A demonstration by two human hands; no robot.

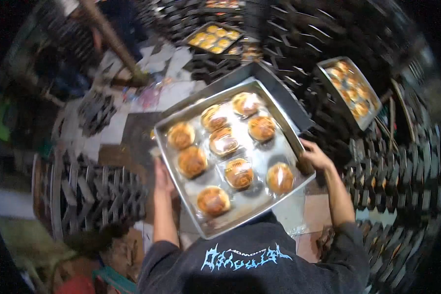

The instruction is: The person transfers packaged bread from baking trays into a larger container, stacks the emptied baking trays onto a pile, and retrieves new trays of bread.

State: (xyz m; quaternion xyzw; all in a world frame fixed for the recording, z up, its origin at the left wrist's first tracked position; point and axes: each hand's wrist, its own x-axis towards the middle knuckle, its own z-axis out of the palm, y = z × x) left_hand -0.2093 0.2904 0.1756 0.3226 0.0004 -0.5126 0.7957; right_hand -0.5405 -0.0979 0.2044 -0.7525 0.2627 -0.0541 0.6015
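Note:
I hold a square metal baking tray (183, 215) tilted in front of my chest. Several round, browned buns (239, 173) lie in it, with a shiny, film-like gleam over them. My left hand (164, 175) grips the tray's left side; its fingers are partly hidden by the wall. On the opposite side, my right hand (314, 158) is closed on the tray's right wall near the corner. A darker metal tray (284, 90) shows behind the far edge of the held one; whether the two touch I cannot tell.
Stacked dark, slatted pieces (93, 196) surround me on both sides. A tray of yellow buns (214, 38) rests at the back, and another tray of browned buns (350, 90) at the right. A wooden pole (113, 41) slants at the upper left above the littered floor (171, 93).

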